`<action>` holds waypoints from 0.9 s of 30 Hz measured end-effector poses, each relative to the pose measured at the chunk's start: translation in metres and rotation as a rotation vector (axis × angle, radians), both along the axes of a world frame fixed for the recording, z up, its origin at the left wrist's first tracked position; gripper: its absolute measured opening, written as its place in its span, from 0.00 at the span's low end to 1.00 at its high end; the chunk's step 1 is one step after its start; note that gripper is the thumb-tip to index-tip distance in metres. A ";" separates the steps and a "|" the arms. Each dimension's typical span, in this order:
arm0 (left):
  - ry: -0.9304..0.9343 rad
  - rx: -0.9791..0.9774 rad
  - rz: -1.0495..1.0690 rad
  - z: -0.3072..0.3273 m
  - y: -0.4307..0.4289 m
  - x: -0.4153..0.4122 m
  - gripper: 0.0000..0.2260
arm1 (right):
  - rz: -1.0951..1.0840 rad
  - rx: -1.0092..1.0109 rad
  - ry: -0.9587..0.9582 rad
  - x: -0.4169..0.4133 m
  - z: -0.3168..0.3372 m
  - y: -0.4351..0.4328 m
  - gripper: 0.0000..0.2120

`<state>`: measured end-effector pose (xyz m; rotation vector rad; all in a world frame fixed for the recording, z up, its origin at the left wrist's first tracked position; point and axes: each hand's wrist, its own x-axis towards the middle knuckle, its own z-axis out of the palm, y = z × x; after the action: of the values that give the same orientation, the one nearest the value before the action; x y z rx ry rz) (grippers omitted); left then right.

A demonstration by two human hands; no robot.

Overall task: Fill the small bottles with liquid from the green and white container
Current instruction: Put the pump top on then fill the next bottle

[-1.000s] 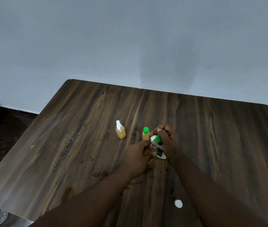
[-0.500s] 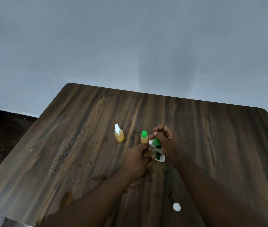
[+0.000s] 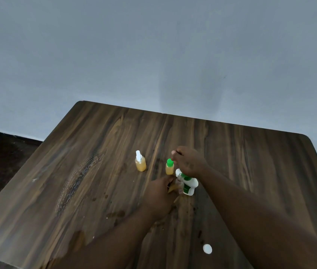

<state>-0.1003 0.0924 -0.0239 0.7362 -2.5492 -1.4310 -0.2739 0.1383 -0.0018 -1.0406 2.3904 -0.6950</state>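
Note:
The green and white container (image 3: 188,185) stands upright on the wooden table (image 3: 99,171), with no hand gripping it. My left hand (image 3: 160,194) holds a small clear bottle (image 3: 180,185) pressed against the container's left side; my fingers hide most of this bottle. My right hand (image 3: 190,161) hovers just above and behind the container with loosely curled fingers, its fingertips beside the green cap of a small bottle of amber liquid (image 3: 169,168). Another small amber bottle with a white spray top (image 3: 140,164) stands further left.
A loose white cap (image 3: 207,248) lies on the table near the front, under my right forearm. Dark wet spots and smears mark the wood around my left hand. A grey wall rises behind the table's far edge; dark floor lies to the left.
My right hand has let go of the green and white container and moved up and away toward the green-capped bottle. The container now stands alone. My left hand stayed in place.

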 end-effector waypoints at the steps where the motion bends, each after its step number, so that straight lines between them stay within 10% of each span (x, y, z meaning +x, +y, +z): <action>1: 0.004 0.002 -0.009 0.000 0.000 -0.001 0.05 | -0.037 -0.004 -0.017 0.002 -0.004 0.003 0.18; 27: 0.011 -0.004 -0.029 0.001 -0.005 -0.002 0.04 | -0.022 0.096 0.154 0.007 0.009 0.003 0.14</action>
<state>-0.1021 0.0871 -0.0228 0.6918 -2.5637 -1.4332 -0.2668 0.1415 0.0070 -1.0643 2.5425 -0.5179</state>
